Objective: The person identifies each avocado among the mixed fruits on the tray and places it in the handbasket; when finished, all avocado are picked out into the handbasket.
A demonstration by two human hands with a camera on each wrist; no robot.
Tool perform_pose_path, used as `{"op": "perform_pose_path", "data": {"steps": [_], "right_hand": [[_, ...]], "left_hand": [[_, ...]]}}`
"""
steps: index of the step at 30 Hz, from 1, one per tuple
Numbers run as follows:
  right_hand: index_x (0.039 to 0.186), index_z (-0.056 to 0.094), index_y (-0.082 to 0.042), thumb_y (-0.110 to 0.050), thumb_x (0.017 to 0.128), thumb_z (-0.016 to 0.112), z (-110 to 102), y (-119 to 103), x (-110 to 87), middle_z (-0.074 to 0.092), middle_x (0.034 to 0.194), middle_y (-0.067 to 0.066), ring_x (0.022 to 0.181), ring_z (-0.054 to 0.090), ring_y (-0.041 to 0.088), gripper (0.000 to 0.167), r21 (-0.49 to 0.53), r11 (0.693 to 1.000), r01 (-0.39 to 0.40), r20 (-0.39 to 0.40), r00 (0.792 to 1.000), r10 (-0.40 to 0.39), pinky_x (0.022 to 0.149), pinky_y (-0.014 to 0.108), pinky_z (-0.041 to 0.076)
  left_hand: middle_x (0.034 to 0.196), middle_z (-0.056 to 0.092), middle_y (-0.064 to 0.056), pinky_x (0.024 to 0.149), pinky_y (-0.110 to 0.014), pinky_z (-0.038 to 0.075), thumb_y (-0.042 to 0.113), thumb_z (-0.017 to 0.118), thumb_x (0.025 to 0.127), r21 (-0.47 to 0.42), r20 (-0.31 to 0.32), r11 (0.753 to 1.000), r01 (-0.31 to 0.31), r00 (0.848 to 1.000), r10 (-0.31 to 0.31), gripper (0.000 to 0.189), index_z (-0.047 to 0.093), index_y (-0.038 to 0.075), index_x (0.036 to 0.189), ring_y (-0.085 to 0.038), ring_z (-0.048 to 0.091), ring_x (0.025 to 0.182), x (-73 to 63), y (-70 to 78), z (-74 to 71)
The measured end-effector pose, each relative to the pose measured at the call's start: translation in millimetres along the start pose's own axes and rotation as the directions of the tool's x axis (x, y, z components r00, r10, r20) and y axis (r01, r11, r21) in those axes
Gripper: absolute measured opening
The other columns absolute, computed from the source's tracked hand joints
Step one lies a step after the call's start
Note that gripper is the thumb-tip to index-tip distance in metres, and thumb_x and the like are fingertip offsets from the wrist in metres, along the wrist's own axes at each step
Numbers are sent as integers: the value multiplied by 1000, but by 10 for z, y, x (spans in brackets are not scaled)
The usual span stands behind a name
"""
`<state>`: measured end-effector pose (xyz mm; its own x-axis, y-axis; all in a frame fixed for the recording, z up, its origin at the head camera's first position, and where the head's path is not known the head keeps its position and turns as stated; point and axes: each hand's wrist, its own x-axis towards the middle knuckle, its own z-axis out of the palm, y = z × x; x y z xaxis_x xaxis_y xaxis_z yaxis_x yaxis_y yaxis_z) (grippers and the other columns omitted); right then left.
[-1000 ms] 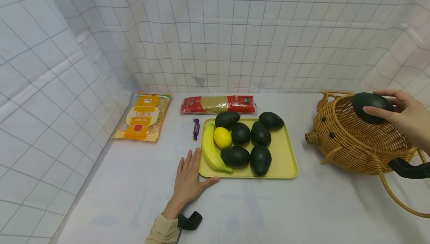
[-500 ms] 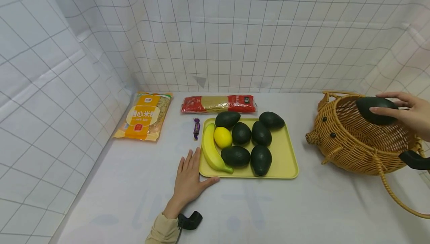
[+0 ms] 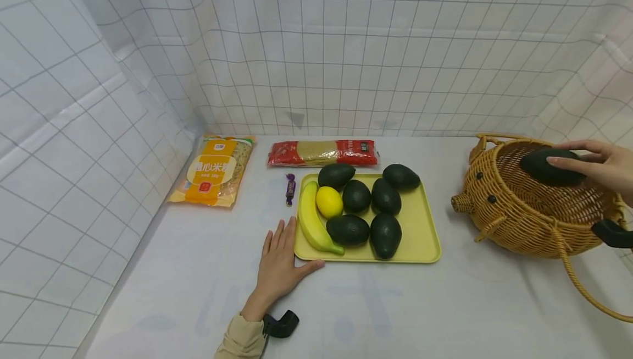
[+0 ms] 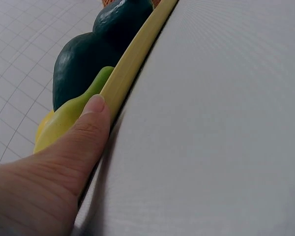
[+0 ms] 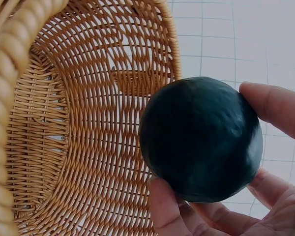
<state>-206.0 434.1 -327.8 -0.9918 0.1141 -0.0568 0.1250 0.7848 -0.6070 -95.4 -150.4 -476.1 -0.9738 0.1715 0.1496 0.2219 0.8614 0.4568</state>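
Observation:
At the far right of the head view, my right hand grips a dark green avocado over the mouth of a wicker pig-shaped basket. In the right wrist view, thumb and fingers close around the avocado, with the woven basket wall beside it. My left hand lies spread on the table at the left front corner of the yellow tray. Its thumb touches the tray's rim in the left wrist view. On the tray are a banana, a lemon and several avocados.
Behind the tray lies a red noodle packet. A small purple-wrapped candy is left of the tray. Farther left is an orange-and-clear food bag. The basket's rope handle trails over the table at the right. Gridded cloth walls enclose the back and sides.
My right hand first shifted right with the avocado, then slightly left, and the avocado now sits a little lower over the basket opening. The left hand has stayed at the tray corner.

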Motion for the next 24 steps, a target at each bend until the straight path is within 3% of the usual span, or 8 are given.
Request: {"op": "perform_pose_path", "data": {"steps": [1,3,8,10,13,17,20,24], "right_hand": [[105,40,-52,-50,87,63,0,-39,-30,60,84,6,61,54,30,29,-7,1000,-6,-3,1000,6,50,34,44],[116,46,-43,-49,88,63,-2,-87,-69,61,88,15,61,55,30,34,-8,1000,-6,10,1000,7,49,35,44],[121,43,-47,-56,84,63,31,65,50,40,126,38,67,58,30,43,-45,999,3,39,999,-1,49,32,47],[108,38,-53,-58,83,63,44,102,87,37,130,37,69,59,30,36,-64,998,-1,40,999,4,50,32,48],[126,46,-35,-53,86,63,28,-20,21,38,127,39,69,58,29,46,-63,998,14,76,997,-9,52,34,49],[133,40,2,-42,92,60,16,-285,-142,54,113,31,69,57,15,64,-49,997,59,132,990,-53,56,34,52],[130,41,6,-39,95,57,29,-390,-204,63,99,12,68,57,5,59,-36,996,82,132,988,-77,58,31,53],[131,42,7,-40,96,54,40,-431,-213,59,94,-8,68,58,1,59,-22,995,98,115,989,-95,57,29,53]], "left_hand": [[152,25,-17,113,-48,1,65,66,75,-2,0,1000,-1,1000,1,112,15,0,151,-29,10,142,0,2,-2],[152,26,-18,113,-48,1,64,66,75,-2,-4,1000,-4,1000,4,111,16,0,151,-29,10,142,-3,3,-1],[151,27,-18,112,-49,2,64,67,75,-1,-7,1000,-9,1000,9,111,16,-1,151,-30,12,142,-10,7,0],[151,26,-18,113,-49,2,64,67,75,-2,-6,1000,-9,1000,9,111,16,-1,150,-30,12,142,-12,8,-1],[151,27,-18,112,-49,2,64,67,75,-4,-9,1000,-9,1000,9,111,17,-1,150,-30,12,142,-13,10,-4],[151,27,-18,113,-48,1,64,66,75,-4,-4,1000,-2,1000,2,111,16,0,151,-29,11,142,-11,15,-9],[151,27,-18,113,-48,1,64,66,75,-3,-2,1000,-1,1000,1,111,16,0,151,-30,11,142,-9,19,-13],[150,29,-19,112,-50,3,64,66,76,-6,-15,1000,-9,1000,9,110,18,-1,150,-31,13,142,-13,19,-15]]}}
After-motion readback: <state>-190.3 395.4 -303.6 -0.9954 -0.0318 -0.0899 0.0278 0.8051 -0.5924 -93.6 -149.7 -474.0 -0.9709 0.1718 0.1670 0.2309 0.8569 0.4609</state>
